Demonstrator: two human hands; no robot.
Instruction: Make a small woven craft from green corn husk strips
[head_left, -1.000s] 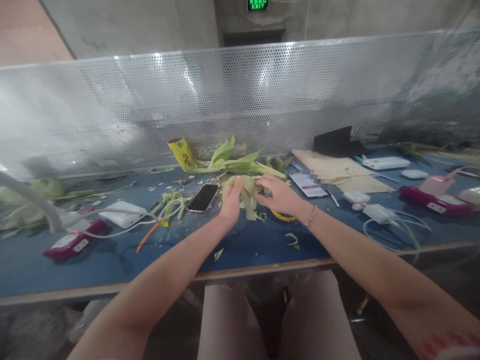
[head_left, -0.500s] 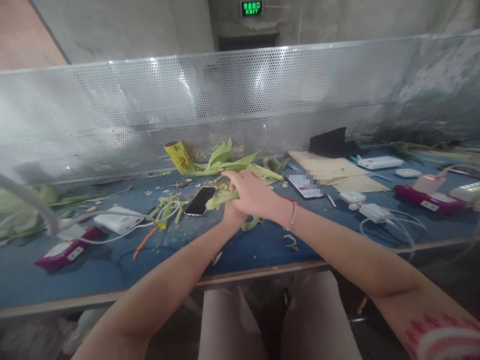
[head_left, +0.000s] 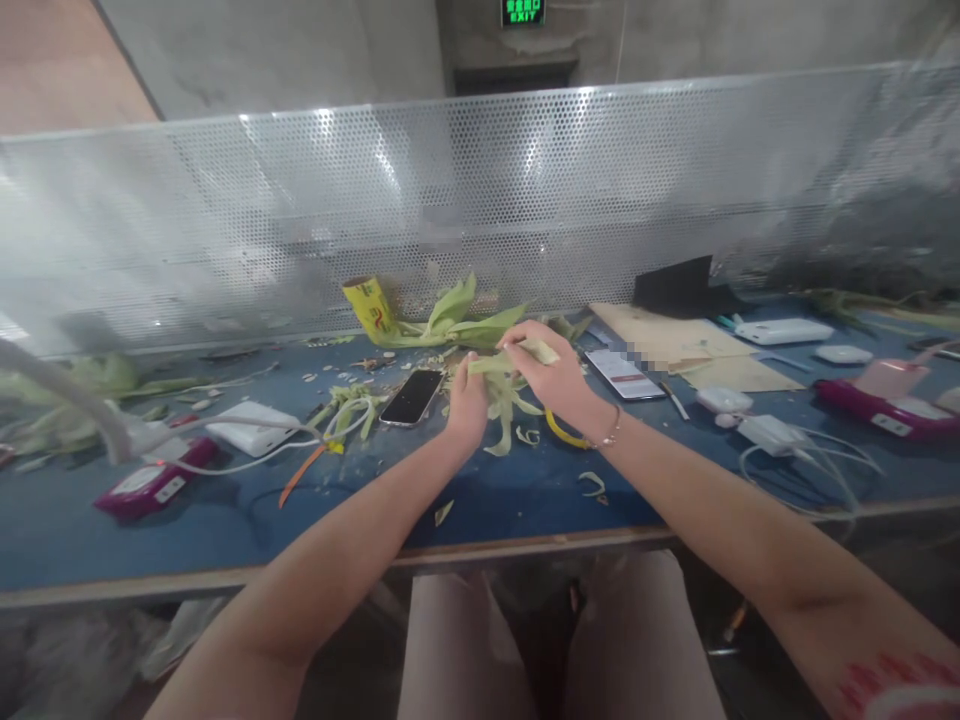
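My left hand (head_left: 468,402) is closed on one end of a pale green, flat plant strip (head_left: 489,366), its thumb pointing up. A hand's width to the right, my right hand (head_left: 551,372) pinches the strip's other end, with a pale piece (head_left: 541,352) showing along its fingers. Loose green peelings (head_left: 501,425) lie on the table below the hands. Behind them rest broad green leaves (head_left: 465,325) and a tilted yellow tube (head_left: 371,310). A dark phone (head_left: 411,398) lies just left of my left hand. A yellow ring-like band (head_left: 564,430) is partly hidden beneath my right wrist.
Purple power strips (head_left: 154,488) with white cables stand at left and right. A white power bank (head_left: 251,430), a lit phone (head_left: 628,374), brown paper (head_left: 679,340) and a charger (head_left: 772,434) lie around. A perforated metal screen (head_left: 480,210) closes the table's back.
My hands have drawn apart; they were overlapping before. The plant strip now shows stretched between them, and the yellow band has come into sight. The view has shifted slightly left.
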